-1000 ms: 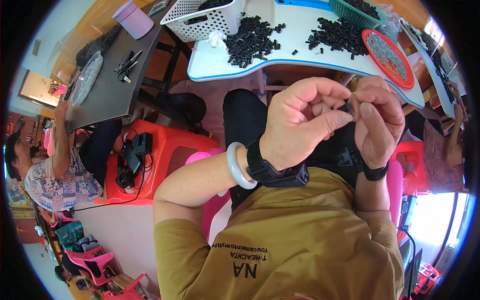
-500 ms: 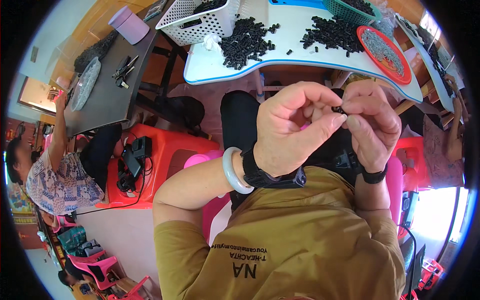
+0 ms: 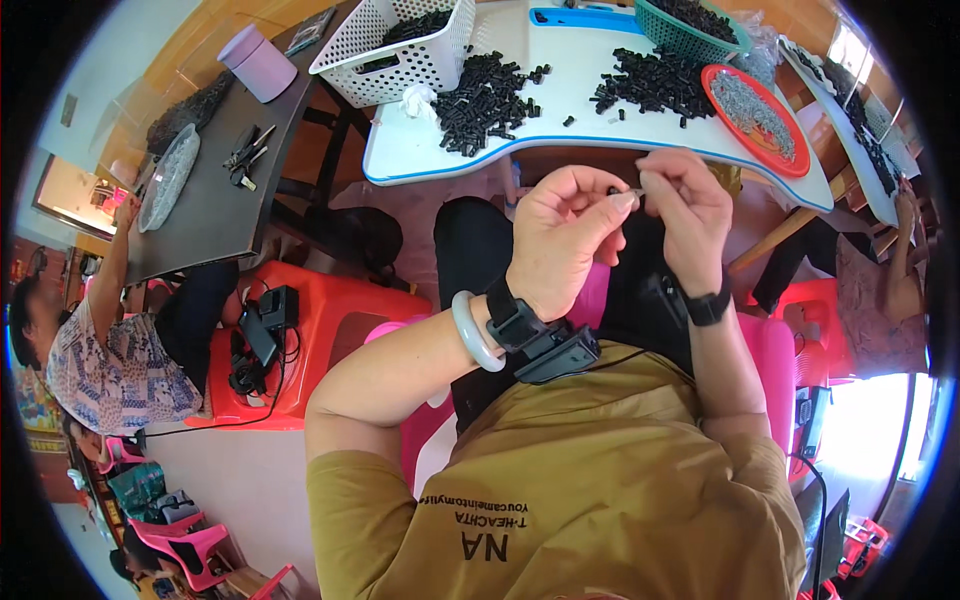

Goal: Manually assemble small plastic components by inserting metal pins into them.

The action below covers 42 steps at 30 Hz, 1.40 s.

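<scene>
Above my lap, my left hand (image 3: 562, 240) pinches a small black cylindrical part (image 3: 614, 190) between thumb and forefinger. My right hand (image 3: 692, 215) is closed close beside it, its fingertips on a tiny silvery piece (image 3: 638, 191) that meets the black part; its exact kind is too small to tell. Beyond the hands, loose black parts lie in two heaps, a left heap (image 3: 488, 105) and a right heap (image 3: 655, 82), on the white table (image 3: 560, 95). A red plate (image 3: 785, 160) of small silvery metal pieces sits at the table's right end.
A white perforated basket (image 3: 435, 62) and a green basket (image 3: 690, 38) hold more black parts. Left, a dark table (image 3: 215, 215) carries a lilac cup (image 3: 257, 62) and keys (image 3: 245, 155). Devices lie on a red stool (image 3: 310, 345). Other people sit at both sides.
Both hands have shifted left, the right hand more, and it is now turned more upright. A silvery piece now shows between the fingertips. The view has tilted slightly.
</scene>
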{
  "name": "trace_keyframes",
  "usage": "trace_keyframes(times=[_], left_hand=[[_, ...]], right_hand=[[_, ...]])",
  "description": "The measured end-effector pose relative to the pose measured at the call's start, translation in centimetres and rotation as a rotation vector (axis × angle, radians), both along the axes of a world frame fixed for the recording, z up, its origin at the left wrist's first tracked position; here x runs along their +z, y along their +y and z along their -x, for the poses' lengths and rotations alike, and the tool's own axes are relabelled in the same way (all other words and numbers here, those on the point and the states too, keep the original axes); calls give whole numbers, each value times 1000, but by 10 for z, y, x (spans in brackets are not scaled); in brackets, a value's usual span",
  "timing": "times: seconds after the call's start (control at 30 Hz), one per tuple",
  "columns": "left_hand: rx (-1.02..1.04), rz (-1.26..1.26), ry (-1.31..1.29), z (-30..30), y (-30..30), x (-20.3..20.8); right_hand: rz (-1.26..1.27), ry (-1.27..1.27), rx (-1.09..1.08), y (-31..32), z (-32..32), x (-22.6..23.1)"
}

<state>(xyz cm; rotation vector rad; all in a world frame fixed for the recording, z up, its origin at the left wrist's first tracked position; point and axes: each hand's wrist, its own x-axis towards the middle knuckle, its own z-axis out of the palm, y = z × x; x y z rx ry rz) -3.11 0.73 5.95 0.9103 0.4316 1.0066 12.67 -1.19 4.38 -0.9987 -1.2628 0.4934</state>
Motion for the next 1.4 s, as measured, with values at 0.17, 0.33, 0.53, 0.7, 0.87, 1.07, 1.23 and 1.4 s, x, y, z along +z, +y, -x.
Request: trace_keyframes(times=[0.17, 0.33, 0.53, 0.7, 0.87, 1.07, 1.23, 1.4], left_hand=[[-31, -113, 88, -3, 5, -11], [14, -88, 101, -4, 8, -14], [26, -138, 130, -5, 9, -17], [60, -252, 157, -6, 8, -19], [49, -242, 199, -7, 8, -21], [50, -239, 197, -7, 9, -21], [69, -251, 216, -5, 8, -17], [70, -250, 113, -3, 9, -10]], right_hand=[[24, -429, -352, 57, -44, -16], [150, -730, -411, 104, -74, -29], [289, -845, -368, 116, -77, -34], [113, -778, -402, 116, -75, -35], [96, -828, -260, 120, -74, -37], [189, -911, -286, 125, -72, -39], [127, -898, -339, 119, -67, -38], [247, -111, -4, 72, -52, -15]])
